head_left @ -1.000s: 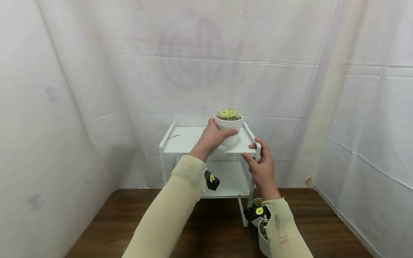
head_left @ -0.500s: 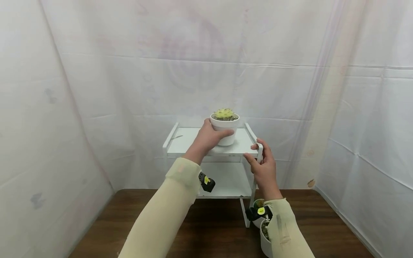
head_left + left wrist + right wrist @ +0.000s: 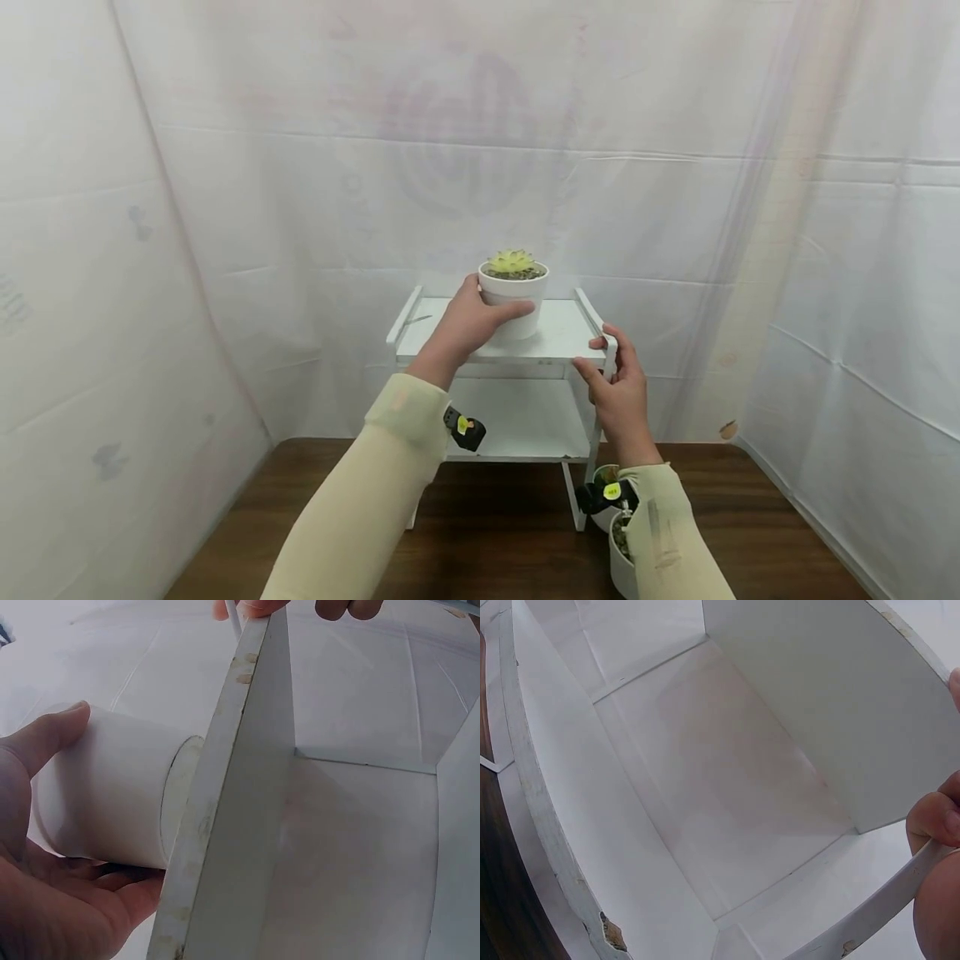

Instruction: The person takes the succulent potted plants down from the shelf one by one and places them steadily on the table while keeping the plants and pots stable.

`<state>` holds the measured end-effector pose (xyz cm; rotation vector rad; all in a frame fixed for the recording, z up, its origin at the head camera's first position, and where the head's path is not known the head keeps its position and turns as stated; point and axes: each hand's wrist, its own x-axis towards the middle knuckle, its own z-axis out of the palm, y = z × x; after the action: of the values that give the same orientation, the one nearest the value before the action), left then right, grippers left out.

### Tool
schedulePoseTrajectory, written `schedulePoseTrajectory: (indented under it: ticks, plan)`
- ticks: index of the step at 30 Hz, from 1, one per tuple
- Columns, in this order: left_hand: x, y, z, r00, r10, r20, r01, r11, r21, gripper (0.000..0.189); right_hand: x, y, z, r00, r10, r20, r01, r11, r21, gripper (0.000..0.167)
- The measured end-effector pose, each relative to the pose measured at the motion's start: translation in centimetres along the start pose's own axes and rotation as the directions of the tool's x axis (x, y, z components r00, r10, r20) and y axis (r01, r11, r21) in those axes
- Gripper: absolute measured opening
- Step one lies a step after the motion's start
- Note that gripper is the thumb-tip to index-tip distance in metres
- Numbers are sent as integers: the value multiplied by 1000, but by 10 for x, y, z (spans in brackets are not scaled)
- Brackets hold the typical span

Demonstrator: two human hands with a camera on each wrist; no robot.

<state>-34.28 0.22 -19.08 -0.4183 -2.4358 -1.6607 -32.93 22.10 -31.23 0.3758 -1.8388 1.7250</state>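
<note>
My left hand grips a white flowerpot holding a yellow-green succulent in dark grit. The pot stands upright at the top board of a small white two-tier shelf, right of its middle. Thumb and fingers lie on opposite sides of the pot in the left wrist view; whether its base touches the board I cannot tell. With curled fingers my right hand holds the shelf's front right post, just under the top corner. In the right wrist view those fingers show at the right edge, around the post.
Two more white pots, a rear pot and a front pot, stand on the brown wooden table by the shelf's right leg, partly behind my right sleeve. White cloth hangs behind and at both sides.
The left hand and the potted succulent have moved left across the shelf top. My right hand keeps its hold on the post, while the whole view has shifted slightly.
</note>
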Motion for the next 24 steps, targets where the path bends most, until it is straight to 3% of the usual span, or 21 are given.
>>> schedulePoseTrajectory:
  ticks: [12,20,24]
  plan:
    - [-10,2,-14,1000,-3,22,2,1000,3,95,1,0,1,1000,7,-2,-7,1000,12,61]
    - [-18,-1,-25,999,-4,42,4,1000,-1,91,-4,-22,2,999,31,16,-32,999,30,62]
    - [-22,-3,-29,999,6,44,-6,1000,-1,91,0,-12,1,1000,11,12,-11,1000,29,61]
